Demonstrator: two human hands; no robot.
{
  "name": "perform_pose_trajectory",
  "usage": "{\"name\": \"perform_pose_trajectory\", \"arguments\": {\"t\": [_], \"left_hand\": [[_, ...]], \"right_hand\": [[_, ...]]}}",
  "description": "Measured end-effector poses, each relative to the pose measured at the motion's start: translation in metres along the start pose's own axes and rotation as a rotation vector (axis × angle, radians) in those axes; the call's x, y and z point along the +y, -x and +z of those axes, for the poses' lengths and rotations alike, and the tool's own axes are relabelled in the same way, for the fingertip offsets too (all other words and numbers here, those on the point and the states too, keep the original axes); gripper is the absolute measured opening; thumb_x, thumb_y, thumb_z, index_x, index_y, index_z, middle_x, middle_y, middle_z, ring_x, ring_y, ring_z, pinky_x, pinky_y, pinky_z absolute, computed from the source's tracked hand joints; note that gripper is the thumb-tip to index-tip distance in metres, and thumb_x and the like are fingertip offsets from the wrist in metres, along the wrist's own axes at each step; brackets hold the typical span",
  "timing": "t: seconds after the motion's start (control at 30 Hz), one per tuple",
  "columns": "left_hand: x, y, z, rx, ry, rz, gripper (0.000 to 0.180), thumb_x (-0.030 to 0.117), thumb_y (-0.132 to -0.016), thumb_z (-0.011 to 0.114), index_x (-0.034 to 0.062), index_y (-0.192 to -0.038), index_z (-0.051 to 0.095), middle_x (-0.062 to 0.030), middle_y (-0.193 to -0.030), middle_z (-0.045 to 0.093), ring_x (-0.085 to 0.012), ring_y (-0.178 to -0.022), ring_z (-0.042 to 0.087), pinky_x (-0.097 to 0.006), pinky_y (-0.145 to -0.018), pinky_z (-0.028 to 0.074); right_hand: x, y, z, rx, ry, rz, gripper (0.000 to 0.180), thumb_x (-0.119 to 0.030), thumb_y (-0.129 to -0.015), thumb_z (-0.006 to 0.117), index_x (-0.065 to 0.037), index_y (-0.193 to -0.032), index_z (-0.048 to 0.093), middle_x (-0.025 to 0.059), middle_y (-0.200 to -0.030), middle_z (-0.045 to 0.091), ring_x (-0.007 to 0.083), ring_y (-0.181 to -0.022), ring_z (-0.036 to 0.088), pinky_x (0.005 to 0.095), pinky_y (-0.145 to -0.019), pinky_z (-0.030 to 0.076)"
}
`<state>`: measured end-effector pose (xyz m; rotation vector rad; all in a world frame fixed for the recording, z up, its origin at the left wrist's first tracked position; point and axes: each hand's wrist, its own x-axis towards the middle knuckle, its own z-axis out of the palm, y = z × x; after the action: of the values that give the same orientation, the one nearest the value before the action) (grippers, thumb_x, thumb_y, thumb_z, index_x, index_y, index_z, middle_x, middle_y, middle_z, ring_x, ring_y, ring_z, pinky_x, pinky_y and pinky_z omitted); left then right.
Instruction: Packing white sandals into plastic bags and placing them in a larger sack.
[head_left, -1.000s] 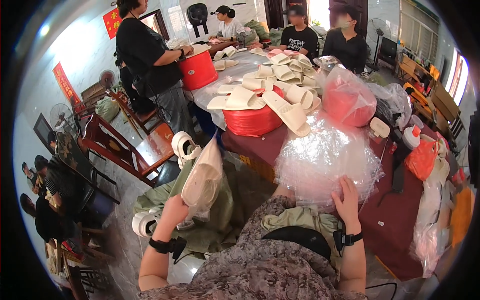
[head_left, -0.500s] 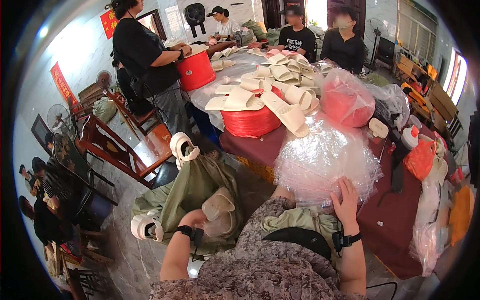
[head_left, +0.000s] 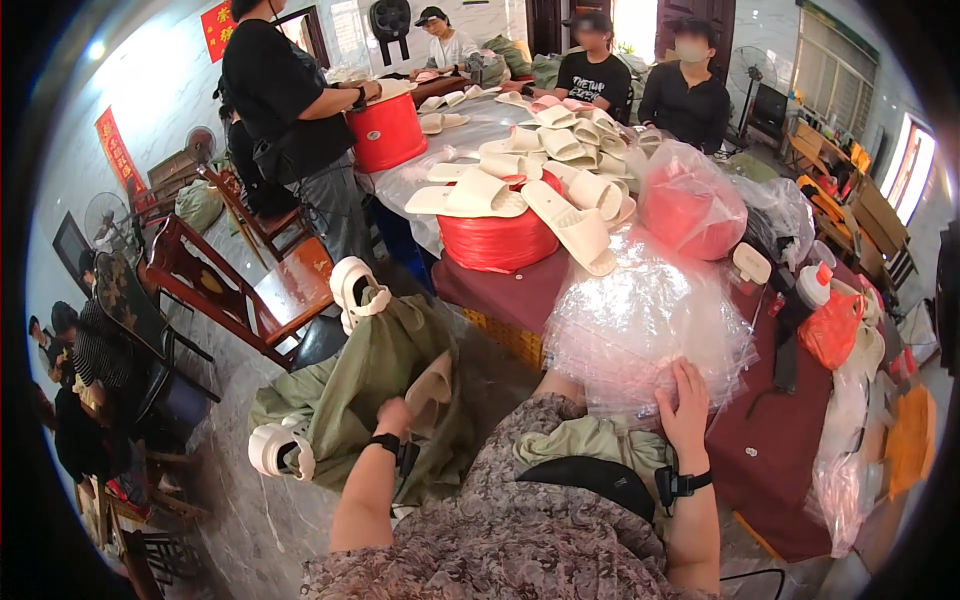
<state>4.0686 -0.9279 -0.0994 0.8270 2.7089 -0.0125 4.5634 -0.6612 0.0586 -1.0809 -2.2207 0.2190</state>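
Note:
My left hand [head_left: 395,417] is at the mouth of a green sack [head_left: 345,400], fingers curled; what they grip is hidden. Right beside it, a beige slipper [head_left: 432,385] shows partly inside the sack. White clogs [head_left: 357,292] sit at the sack's upper corner, and another white clog [head_left: 282,450] at its lower left corner. My right hand [head_left: 686,402] rests with outstretched fingers on the near edge of a fanned stack of clear plastic bags [head_left: 640,320] on the table.
Beige slippers [head_left: 575,215] are piled on the table around a red roll of plastic twine [head_left: 497,238]. A pink bundle in clear plastic [head_left: 692,205] and a white bottle [head_left: 814,285] stand to the right. Wooden chairs [head_left: 225,285] stand left; people sit and stand around the table.
The beige slippers by my left hand have sunk lower into the sack. That hand has moved slightly up toward the sack's mouth. My right hand stays on the plastic bags.

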Motion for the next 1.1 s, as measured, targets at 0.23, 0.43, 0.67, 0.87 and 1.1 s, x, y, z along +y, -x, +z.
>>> {"name": "perform_pose_trajectory", "arguments": {"t": [0.23, 0.43, 0.67, 0.87, 1.1], "left_hand": [[-0.095, 0.041, 0.103, -0.383, -0.141, 0.424, 0.027, 0.011, -0.068, 0.067, 0.0074, -0.094, 0.071, -0.0186, -0.102, 0.068, -0.0365, -0.095, 0.066, -0.042, -0.077, 0.053], [-0.076, 0.084, 0.134, -0.453, -0.064, -0.106, 0.099, 0.054, -0.061, 0.083, -0.0042, -0.133, 0.048, -0.0205, -0.144, 0.044, -0.0283, -0.133, 0.045, -0.040, -0.104, 0.043], [0.045, 0.074, 0.110, -0.931, 1.000, -0.133, 0.142, 0.056, -0.065, 0.083, -0.0070, -0.146, -0.014, -0.0238, -0.148, 0.034, -0.0278, -0.131, 0.045, -0.039, -0.104, 0.041], [0.003, 0.077, 0.164, -0.683, 1.077, 0.123, 0.075, 0.031, -0.079, 0.077, -0.0064, -0.135, 0.044, -0.0139, -0.122, 0.062, -0.0226, -0.108, 0.061, -0.034, -0.089, 0.049], [0.046, 0.030, -0.055, -0.113, 1.720, 0.051, 0.038, 0.017, -0.091, 0.059, 0.0070, -0.127, 0.053, -0.0089, -0.112, 0.062, -0.0239, -0.099, 0.061, -0.041, -0.082, 0.052]], "right_hand": [[-0.003, -0.002, -0.001, 0.003, 0.010, 0.007, 0.057, -0.029, -0.087, 0.064, -0.005, -0.136, 0.049, 0.0147, -0.143, 0.046, 0.0358, -0.134, 0.038, 0.0467, -0.110, 0.029], [-0.008, -0.005, 0.003, 0.010, -0.009, -0.025, 0.056, -0.028, -0.087, 0.064, -0.004, -0.135, 0.049, 0.0149, -0.142, 0.046, 0.0355, -0.134, 0.038, 0.0468, -0.110, 0.029], [-0.005, -0.002, 0.001, 0.052, 0.053, -0.041, 0.054, -0.025, -0.087, 0.065, -0.004, -0.134, 0.050, 0.0144, -0.141, 0.048, 0.0352, -0.130, 0.043, 0.0453, -0.108, 0.032], [-0.015, -0.008, 0.006, 0.021, -0.029, -0.057, 0.056, -0.028, -0.086, 0.064, -0.004, -0.135, 0.049, 0.0146, -0.142, 0.047, 0.0356, -0.133, 0.040, 0.0469, -0.109, 0.030], [-0.005, -0.003, 0.001, 0.039, 0.021, -0.019, 0.056, -0.028, -0.086, 0.065, -0.004, -0.134, 0.050, 0.0143, -0.141, 0.047, 0.0349, -0.133, 0.040, 0.0469, -0.109, 0.030]]}}
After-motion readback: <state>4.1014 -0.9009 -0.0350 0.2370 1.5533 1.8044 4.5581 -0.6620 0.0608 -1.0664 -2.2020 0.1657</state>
